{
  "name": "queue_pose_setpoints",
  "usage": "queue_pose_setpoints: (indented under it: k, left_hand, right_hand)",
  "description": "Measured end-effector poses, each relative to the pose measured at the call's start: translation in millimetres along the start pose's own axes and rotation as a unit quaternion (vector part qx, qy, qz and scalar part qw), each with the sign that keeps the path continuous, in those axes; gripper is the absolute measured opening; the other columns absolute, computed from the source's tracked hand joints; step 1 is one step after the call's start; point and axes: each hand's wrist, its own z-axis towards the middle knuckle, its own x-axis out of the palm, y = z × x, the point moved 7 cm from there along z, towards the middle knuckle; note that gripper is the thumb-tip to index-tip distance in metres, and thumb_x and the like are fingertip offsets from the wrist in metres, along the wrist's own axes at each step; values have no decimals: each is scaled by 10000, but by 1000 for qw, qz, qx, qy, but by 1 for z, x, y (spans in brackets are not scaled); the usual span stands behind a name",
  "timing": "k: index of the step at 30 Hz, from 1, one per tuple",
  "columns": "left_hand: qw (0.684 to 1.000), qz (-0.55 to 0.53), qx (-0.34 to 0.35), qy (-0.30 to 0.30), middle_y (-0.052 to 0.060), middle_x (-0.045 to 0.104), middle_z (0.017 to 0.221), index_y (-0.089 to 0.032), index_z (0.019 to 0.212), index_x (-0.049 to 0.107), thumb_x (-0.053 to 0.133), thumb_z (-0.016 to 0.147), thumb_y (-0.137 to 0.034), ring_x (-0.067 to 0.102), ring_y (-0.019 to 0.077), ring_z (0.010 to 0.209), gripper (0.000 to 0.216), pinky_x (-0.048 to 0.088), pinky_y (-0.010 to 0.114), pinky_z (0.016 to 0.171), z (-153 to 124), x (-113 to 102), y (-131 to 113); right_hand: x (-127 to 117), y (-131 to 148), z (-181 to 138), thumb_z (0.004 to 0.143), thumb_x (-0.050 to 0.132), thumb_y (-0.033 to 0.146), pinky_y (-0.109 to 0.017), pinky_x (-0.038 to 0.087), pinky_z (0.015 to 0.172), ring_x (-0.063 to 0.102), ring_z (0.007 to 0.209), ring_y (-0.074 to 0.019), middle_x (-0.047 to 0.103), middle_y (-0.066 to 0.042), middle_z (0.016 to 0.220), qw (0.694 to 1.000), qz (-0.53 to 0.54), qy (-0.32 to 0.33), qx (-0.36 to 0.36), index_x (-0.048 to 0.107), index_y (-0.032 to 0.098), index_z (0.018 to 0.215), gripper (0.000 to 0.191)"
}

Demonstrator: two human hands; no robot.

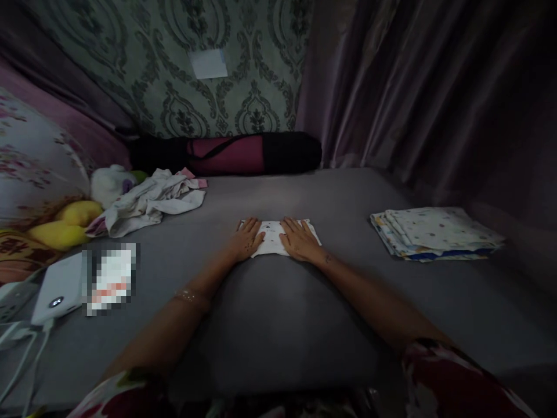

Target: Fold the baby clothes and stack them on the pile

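Note:
A small white cloth (272,239) with dark printed marks lies folded on the grey bed surface, straight ahead of me. My left hand (247,239) rests flat on its left end, fingers stretched out and pointing away. On the right end lies my right hand (300,239), also flat with its fingers apart. Both palms press down on the cloth, so much of its two ends is hidden. The middle strip of the cloth shows between my thumbs.
Right stands a stack of folded printed cloths (439,229). Back left is a crumpled heap of white clothes (152,200) beside plush toys (69,223). Nearer left lie a white power bank (61,287) with cables and a blurred packet (114,277). A long black-and-maroon bag (235,154) lines the wall.

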Motion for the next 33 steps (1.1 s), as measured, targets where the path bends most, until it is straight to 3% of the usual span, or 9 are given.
queue_pose_setpoints:
  k: [10, 16, 22, 28, 33]
  left_hand:
    - [999, -28, 9, 16, 177, 331, 1550, -84, 1457, 387, 244, 980, -433, 259, 305, 1455, 608, 179, 523, 1179, 1, 0, 3]
    - [999, -48, -3, -19, 163, 357, 1541, -103, 1448, 408, 273, 965, -453, 247, 292, 1462, 611, 137, 516, 1193, -6, -6, 25]
    - [994, -107, -17, -10, 149, 317, 1564, -127, 1466, 374, 214, 968, -477, 256, 264, 1461, 629, 181, 509, 1185, -10, 6, 46]
    - [987, -156, -26, -41, 128, 339, 1558, -147, 1452, 400, 217, 964, -472, 280, 253, 1451, 614, 168, 495, 1196, -12, 9, 50]
    - [968, -226, -36, -107, 153, 393, 1521, -117, 1385, 477, 287, 947, -482, 381, 263, 1397, 601, 279, 438, 1174, -16, 5, 60]
  right_hand:
    - [0, -4, 3, 1004, 229, 374, -454, 135, 1194, 231, 1460, -254, 306, -148, 1565, 998, 32, 54, 3, 334, 64, 1493, 589]
    - [-11, -25, -5, 996, 191, 400, -460, 140, 1197, 214, 1467, -262, 275, -169, 1573, 999, 30, 41, 2, 322, 50, 1495, 624]
    - [-3, -39, -12, 990, 134, 453, -435, 183, 1192, 238, 1457, -280, 310, -178, 1557, 999, 17, 40, 29, 352, 16, 1478, 690]
    - [0, -38, -12, 986, 108, 467, -432, 194, 1191, 248, 1453, -278, 312, -179, 1556, 998, 10, 46, 29, 349, 16, 1480, 711]
    - [-7, -37, -9, 987, 84, 478, -460, 165, 1194, 238, 1458, -272, 331, -159, 1552, 998, 5, 53, 17, 355, 60, 1484, 704]
